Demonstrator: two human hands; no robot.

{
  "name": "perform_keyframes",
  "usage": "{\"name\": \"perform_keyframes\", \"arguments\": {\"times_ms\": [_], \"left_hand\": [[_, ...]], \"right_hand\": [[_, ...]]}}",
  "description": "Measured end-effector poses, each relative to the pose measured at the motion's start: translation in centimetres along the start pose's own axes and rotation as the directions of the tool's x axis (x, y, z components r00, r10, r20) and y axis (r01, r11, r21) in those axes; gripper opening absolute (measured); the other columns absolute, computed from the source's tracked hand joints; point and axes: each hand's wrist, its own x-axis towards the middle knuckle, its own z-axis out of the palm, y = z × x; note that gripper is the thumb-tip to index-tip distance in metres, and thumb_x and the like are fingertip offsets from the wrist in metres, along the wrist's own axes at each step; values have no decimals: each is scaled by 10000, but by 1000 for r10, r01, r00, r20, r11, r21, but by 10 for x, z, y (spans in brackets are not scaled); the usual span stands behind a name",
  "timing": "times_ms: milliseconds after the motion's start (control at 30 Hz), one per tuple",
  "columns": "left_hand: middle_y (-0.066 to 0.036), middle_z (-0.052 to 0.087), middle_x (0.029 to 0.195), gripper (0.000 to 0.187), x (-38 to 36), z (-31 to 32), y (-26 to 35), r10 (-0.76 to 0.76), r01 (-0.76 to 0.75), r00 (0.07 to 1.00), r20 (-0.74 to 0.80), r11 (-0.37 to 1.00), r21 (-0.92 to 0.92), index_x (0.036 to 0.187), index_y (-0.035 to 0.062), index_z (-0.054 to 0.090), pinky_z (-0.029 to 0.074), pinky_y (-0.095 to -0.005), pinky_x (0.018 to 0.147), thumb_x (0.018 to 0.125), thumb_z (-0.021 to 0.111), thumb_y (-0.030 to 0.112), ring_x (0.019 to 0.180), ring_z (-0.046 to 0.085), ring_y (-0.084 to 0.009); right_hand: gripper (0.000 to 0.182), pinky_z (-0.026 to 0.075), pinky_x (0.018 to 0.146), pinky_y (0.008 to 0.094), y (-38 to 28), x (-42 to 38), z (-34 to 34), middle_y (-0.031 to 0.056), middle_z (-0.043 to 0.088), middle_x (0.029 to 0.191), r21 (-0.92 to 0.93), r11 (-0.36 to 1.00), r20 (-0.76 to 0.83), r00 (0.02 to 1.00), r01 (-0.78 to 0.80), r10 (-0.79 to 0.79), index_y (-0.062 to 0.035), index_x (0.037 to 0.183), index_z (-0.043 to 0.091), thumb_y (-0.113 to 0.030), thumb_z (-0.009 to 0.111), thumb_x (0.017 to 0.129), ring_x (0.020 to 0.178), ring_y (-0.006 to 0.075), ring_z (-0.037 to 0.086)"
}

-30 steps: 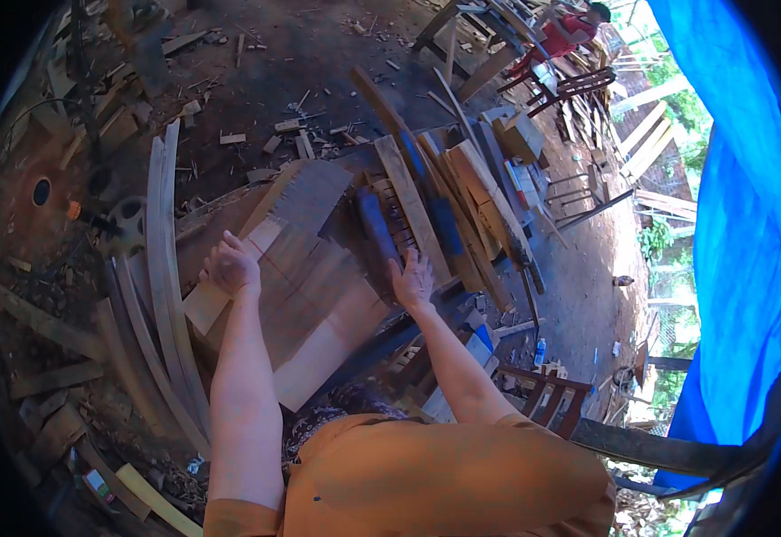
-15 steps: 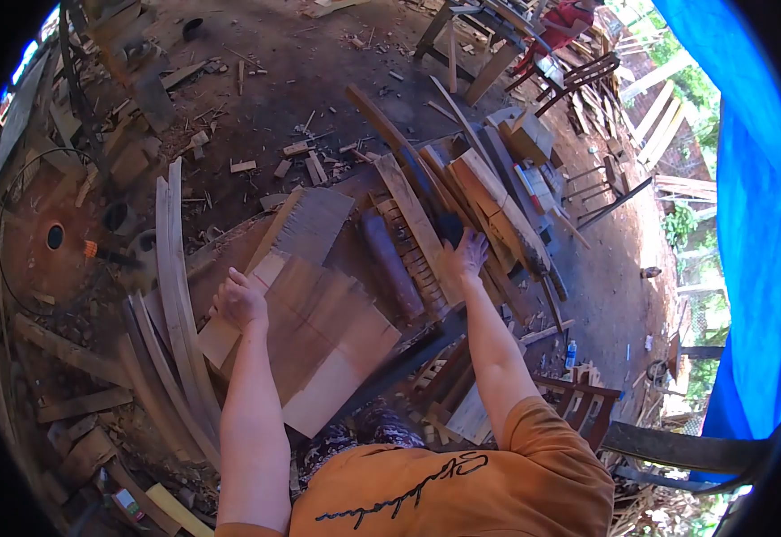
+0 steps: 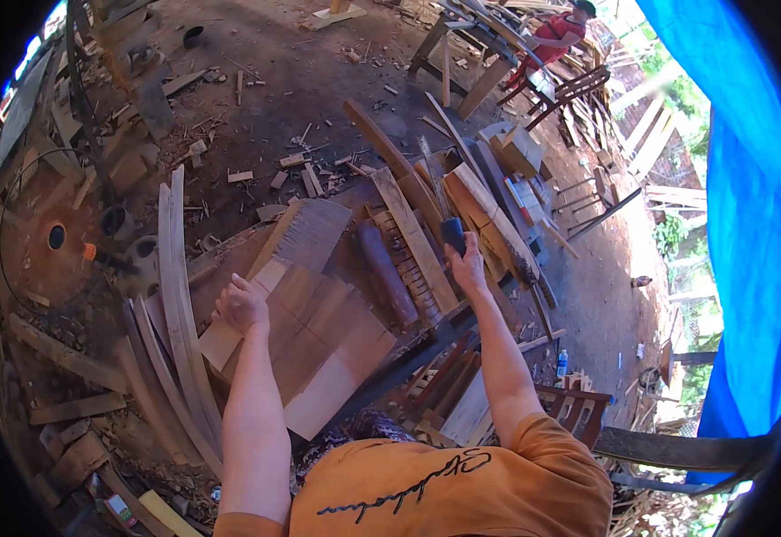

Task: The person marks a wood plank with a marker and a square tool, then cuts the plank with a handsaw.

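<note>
My right hand (image 3: 468,265) is closed round the black handle of a tool (image 3: 453,234), whose thin, pale blade points up and away over the stacked planks. My left hand (image 3: 242,306) rests with curled fingers at the upper left edge of a wide wooden panel (image 3: 319,327); whether it grips the edge is hard to see. Beyond the panel lies a greyish wooden block (image 3: 312,234). Between the panel and my right hand are a dark reddish rounded piece of wood (image 3: 385,273) and a row of notched wood (image 3: 408,259), beside a long plank (image 3: 415,242).
Long curved boards (image 3: 178,295) lean at the left. Stacked timber (image 3: 498,210) lies to the right, with a bottle (image 3: 562,362) nearer me. Wood scraps litter the dirt floor. A person in red (image 3: 559,38) is at the far right, near a bench. A blue tarp (image 3: 748,224) hangs right.
My right hand has taken hold of the black-handled tool and raised it off the wood pile, so its blade now shows. My left hand has hardly moved.
</note>
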Motion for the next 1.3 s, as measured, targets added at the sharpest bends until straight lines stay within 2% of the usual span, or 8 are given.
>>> {"name": "perform_keyframes", "arguments": {"times_ms": [67, 133, 400, 600, 700, 767, 967, 1300], "left_hand": [[-122, 688, 888, 504, -1, -2, 0, -1, 1, 1000, -1, 1000, -13, 795, 69, 710, 373, -492, 837, 990, 349, 362, 889, 614, -322], [-119, 688, 885, 493, -1, -5, 0, -3, 3, 1000, -8, 1000, -19, 788, 71, 708, 373, -488, 839, 988, 359, 356, 886, 614, -319], [-100, 684, 865, 440, -2, -1, -2, 20, -22, 998, -60, 999, -36, 786, 94, 692, 382, -475, 819, 981, 391, 350, 859, 619, -308], [-83, 579, 952, 296, -6, -17, -5, 45, -81, 985, -169, 975, -209, 887, 132, 583, 384, -475, 801, 983, 430, 367, 937, 558, -306], [-73, 581, 956, 299, -9, -17, -9, 75, -178, 954, -290, 921, -345, 877, 134, 603, 378, -465, 790, 979, 442, 365, 922, 547, -295], [-56, 590, 938, 286, -9, -17, -13, 106, -218, 958, -265, 872, -439, 853, 131, 625, 391, -446, 791, 957, 481, 355, 925, 551, -281], [-31, 587, 861, 347, -9, -30, -13, 106, -185, 977, -184, 846, -499, 723, 140, 654, 370, -421, 798, 898, 576, 430, 881, 558, -260], [-42, 587, 878, 282, -6, -25, -15, 80, -130, 989, -127, 877, -462, 726, 109, 658, 361, -416, 816, 832, 632, 369, 906, 551, -254]], "right_hand": [[303, 439, 486, 267, -13, -13, 13, 18, 545, 720, 57, 983, -58, 983, 177, -174, -82, 1058, 472, -322, 613, 938, 539, 93, 533], [323, 426, 429, 266, -44, -39, 17, 36, 558, 688, 515, 815, 233, 958, -267, 167, -100, 1020, 480, -403, 569, 953, 494, 109, 527], [346, 448, 473, 239, -107, -111, 99, 38, 570, 717, 581, 696, 442, 882, -422, 165, -95, 1001, 512, -434, 444, 1003, 521, 90, 531], [253, 382, 680, 246, -143, -142, 153, -23, 449, 821, 307, 951, 392, 916, -40, -88, -87, 1033, 502, -334, 451, 1017, 797, 62, 433], [229, 396, 706, 293, -147, -148, 179, 25, 477, 812, 288, 958, 362, 924, 10, -119, -77, 1033, 495, -304, 485, 1001, 792, 126, 462], [241, 443, 744, 379, -152, -148, 192, 146, 526, 855, 195, 952, 258, 925, 234, -280, -50, 1037, 484, -267, 555, 958, 816, 299, 563], [244, 445, 783, 453, -161, -153, 213, 142, 517, 964, -249, 762, 265, 799, 597, -540, -81, 994, 522, -193, 666, 833, 895, 368, 528], [232, 429, 788, 439, -151, -149, 224, 158, 503, 944, -93, 776, 215, 773, 624, -596, -59, 969, 544, -127, 687, 800, 906, 360, 496]]}}
